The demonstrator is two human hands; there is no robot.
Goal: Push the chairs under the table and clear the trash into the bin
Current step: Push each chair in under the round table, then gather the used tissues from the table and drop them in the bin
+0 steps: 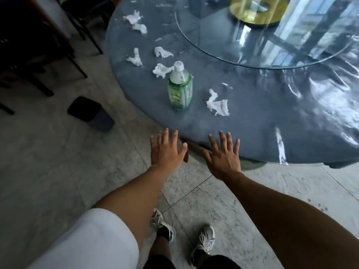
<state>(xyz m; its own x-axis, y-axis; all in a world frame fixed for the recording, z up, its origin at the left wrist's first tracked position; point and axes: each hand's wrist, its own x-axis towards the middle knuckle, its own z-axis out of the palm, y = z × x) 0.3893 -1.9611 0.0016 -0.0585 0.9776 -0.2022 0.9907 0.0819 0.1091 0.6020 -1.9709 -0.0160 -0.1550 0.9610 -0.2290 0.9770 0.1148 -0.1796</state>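
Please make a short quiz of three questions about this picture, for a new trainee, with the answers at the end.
1. True or false: the green bottle lies on its side on the table.
2. How many crumpled tissues are on the table? A) three B) six C) nine
3. Fill in: the bin stands on the ____, to the left of the table.

Key
1. False. It stands upright, with its white cap on.
2. B. Two lie far left near the edge, three beyond the bottle, one to its right.
3. Floor. Both the left hand and the right hand are open with fingers spread and hold nothing.
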